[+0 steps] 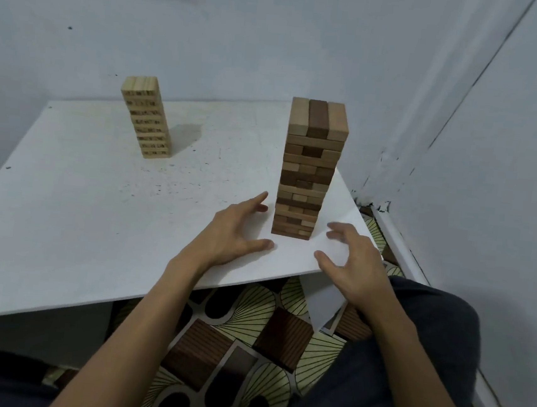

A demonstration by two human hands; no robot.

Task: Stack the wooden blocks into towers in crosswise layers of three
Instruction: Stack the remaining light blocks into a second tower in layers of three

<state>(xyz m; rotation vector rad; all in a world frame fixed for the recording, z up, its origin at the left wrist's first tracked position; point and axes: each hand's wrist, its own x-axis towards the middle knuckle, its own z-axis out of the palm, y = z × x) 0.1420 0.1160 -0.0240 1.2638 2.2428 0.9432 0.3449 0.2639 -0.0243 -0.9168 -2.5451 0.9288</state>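
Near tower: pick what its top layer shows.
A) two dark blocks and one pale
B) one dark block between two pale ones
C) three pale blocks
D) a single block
B: on top of the near tower, a dark block lies between two pale blocks.

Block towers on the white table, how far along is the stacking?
Done: a pale tower and a nearer mixed-wood tower both stand on the table; the nearer one's top layer shows three blocks side by side. In hand: nothing; the left hand and right hand are open either side of its base. Left: no loose blocks in view, so probably nothing.
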